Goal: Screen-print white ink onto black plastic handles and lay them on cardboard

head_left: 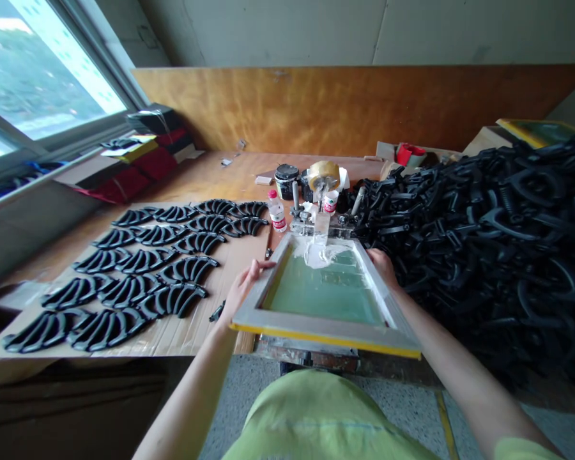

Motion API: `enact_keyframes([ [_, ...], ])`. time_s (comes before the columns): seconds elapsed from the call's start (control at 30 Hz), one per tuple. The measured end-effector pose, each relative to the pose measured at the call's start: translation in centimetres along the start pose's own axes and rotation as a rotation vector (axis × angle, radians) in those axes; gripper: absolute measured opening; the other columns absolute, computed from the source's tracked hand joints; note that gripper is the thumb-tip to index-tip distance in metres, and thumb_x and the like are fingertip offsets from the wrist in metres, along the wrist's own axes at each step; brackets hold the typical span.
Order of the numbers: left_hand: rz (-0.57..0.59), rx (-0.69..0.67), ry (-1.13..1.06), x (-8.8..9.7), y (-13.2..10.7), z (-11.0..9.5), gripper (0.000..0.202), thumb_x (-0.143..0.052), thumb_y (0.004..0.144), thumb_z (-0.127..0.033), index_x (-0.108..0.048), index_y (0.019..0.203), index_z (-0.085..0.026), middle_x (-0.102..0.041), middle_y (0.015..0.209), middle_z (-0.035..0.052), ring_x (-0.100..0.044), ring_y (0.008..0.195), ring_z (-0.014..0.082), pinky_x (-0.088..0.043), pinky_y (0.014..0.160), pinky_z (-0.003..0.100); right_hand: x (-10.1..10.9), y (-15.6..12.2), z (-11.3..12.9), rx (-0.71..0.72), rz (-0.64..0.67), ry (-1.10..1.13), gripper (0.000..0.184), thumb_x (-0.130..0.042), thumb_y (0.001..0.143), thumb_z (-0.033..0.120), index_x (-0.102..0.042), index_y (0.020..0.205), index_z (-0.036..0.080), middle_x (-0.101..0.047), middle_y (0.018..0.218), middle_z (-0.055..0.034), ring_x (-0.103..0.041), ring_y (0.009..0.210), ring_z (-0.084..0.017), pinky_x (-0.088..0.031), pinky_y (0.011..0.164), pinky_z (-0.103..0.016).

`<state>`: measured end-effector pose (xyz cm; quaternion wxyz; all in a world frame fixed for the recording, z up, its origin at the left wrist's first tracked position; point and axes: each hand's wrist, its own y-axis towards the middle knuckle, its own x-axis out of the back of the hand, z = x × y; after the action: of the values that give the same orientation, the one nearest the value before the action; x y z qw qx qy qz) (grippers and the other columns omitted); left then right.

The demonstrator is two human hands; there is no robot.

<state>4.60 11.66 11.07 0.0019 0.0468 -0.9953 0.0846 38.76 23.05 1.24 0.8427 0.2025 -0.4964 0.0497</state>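
Note:
A screen printing frame (311, 322) tilts in front of me, grey taped with a yellow near edge. Its green mesh (323, 297) has white paste or tape smeared over the far end. My left hand (243, 284) is closed on the frame's left side, its fingers partly beneath. On the opposite side my right hand (382, 265) grips the frame's edge, with most fingers hidden. The far end of the frame meets a metal hinge clamp (323, 228) with upright handles.
Rows of black curved plastic parts (129, 281) lie on cardboard (239, 268) at left. A high heap of black parts (489, 236) crowds the right. Behind the frame stand a red-capped bottle (276, 214), a black tub (286, 182) and a tape roll (323, 174).

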Motion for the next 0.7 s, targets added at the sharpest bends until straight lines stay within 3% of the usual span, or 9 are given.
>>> enact_keyframes([
  [0.07,0.032,0.122,0.056,0.7,-1.0,3.1,0.058,-0.058,0.077,-0.059,-0.065,0.115,-0.017,-0.069,0.084,0.0035,-0.061,0.067,0.0155,-0.045,0.057,0.022,1.0,2.1,0.6,-0.023,-0.138,0.005,0.036,-0.043,0.088,0.019,-0.060,0.120,0.019,-0.060,0.114,-0.0109,-0.056,0.103,-0.025,-0.046,0.091,-0.040],
  [0.13,0.029,0.177,0.049,0.8,-1.4,6.6,0.068,-0.063,0.075,-0.056,-0.052,0.132,-0.020,-0.068,0.080,0.0013,-0.061,0.065,0.0155,-0.046,0.056,0.022,0.9,4.5,2.7,0.059,-0.218,-0.014,0.043,-0.054,0.084,0.022,-0.053,0.127,0.017,-0.053,0.125,-0.0124,-0.052,0.112,-0.026,-0.044,0.095,-0.039],
  [0.2,0.007,0.194,0.045,0.5,-1.3,9.7,0.077,-0.064,0.074,-0.054,-0.040,0.141,-0.021,-0.066,0.076,0.0001,-0.062,0.065,0.0160,-0.047,0.057,0.023,0.0,6.8,5.4,0.174,-0.145,-0.092,0.049,-0.064,0.079,0.022,-0.052,0.126,0.015,-0.052,0.125,-0.0136,-0.050,0.114,-0.027,-0.044,0.094,-0.038],
  [0.3,-0.029,0.185,0.098,0.1,-0.8,12.6,0.075,-0.060,0.077,-0.053,-0.039,0.141,-0.020,-0.067,0.083,0.0025,-0.064,0.072,0.0177,-0.049,0.062,0.025,-1.9,8.4,8.3,0.209,0.122,-0.218,0.025,-0.063,0.080,0.018,-0.060,0.104,0.014,-0.062,0.100,-0.0117,-0.056,0.098,-0.025,-0.046,0.082,-0.034],
  [0.37,-0.033,0.177,0.143,0.1,-0.5,13.6,0.070,-0.057,0.079,-0.054,-0.042,0.139,-0.021,-0.068,0.088,0.0041,-0.064,0.078,0.0187,-0.050,0.067,0.026,-2.8,8.0,9.0,0.195,0.237,-0.265,0.012,-0.057,0.084,0.017,-0.061,0.094,0.014,-0.064,0.090,-0.0108,-0.058,0.088,-0.023,-0.045,0.076,-0.032],
  [0.47,-0.034,0.167,0.199,0.5,-0.3,14.3,0.066,-0.055,0.081,-0.055,-0.045,0.137,-0.022,-0.068,0.094,0.0056,-0.065,0.085,0.0202,-0.050,0.073,0.028,-2.9,5.3,8.8,0.308,0.302,-0.257,0.011,-0.051,0.084,0.013,-0.060,0.090,0.013,-0.064,0.088,-0.0109,-0.058,0.084,-0.022,-0.042,0.074,-0.030],
  [0.6,-0.043,0.157,0.220,0.7,-0.1,14.9,0.066,-0.055,0.081,-0.055,-0.047,0.137,-0.022,-0.068,0.098,0.0062,-0.064,0.088,0.0209,-0.050,0.077,0.030,-1.3,1.9,8.0,0.578,0.393,-0.132,0.017,-0.049,0.076,0.004,-0.060,0.084,0.014,-0.063,0.085,-0.0088,-0.055,0.086,-0.020,-0.040,0.073,-0.028],
  [0.7,-0.044,0.147,0.215,0.7,-0.1,14.9,0.065,-0.055,0.081,-0.055,-0.048,0.136,-0.022,-0.069,0.100,0.0062,-0.064,0.089,0.0207,-0.049,0.079,0.030,-0.3,2.0,7.8,0.645,0.448,-0.029,0.012,-0.053,0.076,0.007,-0.061,0.078,0.016,-0.063,0.080,-0.0054,-0.055,0.080,-0.018,-0.040,0.070,-0.027],
])
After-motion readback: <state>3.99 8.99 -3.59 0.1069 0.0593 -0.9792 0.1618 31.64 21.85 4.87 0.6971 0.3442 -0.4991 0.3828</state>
